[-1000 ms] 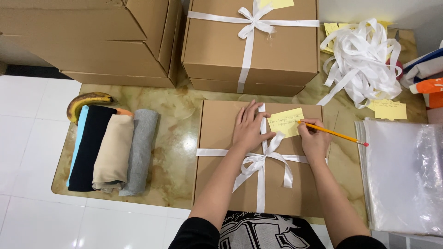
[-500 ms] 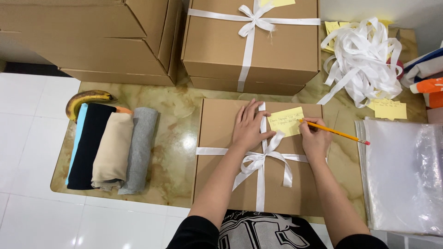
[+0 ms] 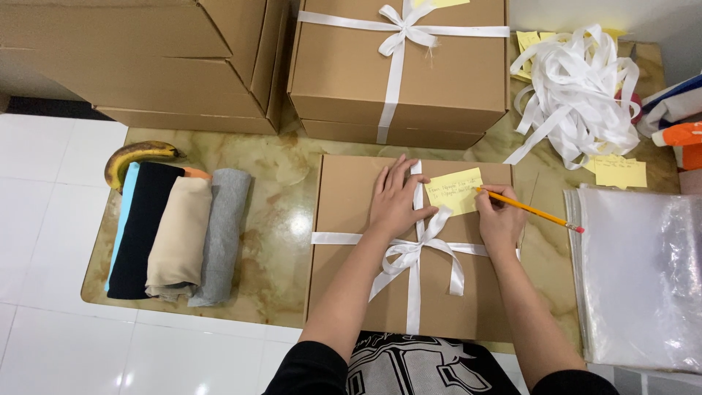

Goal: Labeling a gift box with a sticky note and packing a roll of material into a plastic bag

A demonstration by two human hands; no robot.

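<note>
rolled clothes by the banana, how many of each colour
Rolled clothes beside the banana:
light blue: 1
black: 1
beige: 1
grey: 1
orange, only an edge showing: 1
Total: 5

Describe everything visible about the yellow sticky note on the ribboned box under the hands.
The small yellow paper sticky note lies flat on the lid of the brown cardboard box, just right of the white ribbon. It is rectangular, slightly tilted, with handwritten lines. The right hand holds the yellow pencil with its tip at the note's right edge.
</note>
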